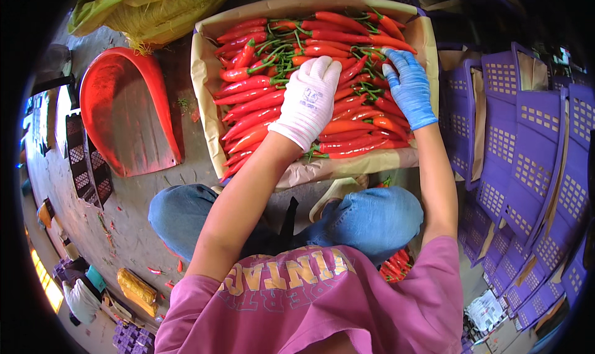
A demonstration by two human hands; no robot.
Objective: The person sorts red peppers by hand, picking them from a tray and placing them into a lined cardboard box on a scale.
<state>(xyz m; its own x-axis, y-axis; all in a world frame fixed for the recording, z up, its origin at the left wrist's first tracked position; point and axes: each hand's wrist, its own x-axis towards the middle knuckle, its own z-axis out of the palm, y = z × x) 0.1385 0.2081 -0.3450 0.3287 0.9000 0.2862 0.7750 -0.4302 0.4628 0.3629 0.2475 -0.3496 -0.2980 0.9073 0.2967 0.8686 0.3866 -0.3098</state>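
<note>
In front of me is a crate lined with brown paper, filled with rows of red chili peppers whose green stems meet towards the middle of the rows. My left hand, in a white knitted glove, rests on the peppers at the centre with its fingers bent down; its fingertips are partly hidden, so a grip is not clear. My right hand, in a blue glove, is at the crate's right side, thumb and fingers apart, fingertips touching peppers near the stems.
A red plastic scoop lies on the floor left of the crate, below a yellow-green woven sack. Stacked purple perforated crates stand at the right. More chili peppers lie beside my right knee. A person is far off at the lower left.
</note>
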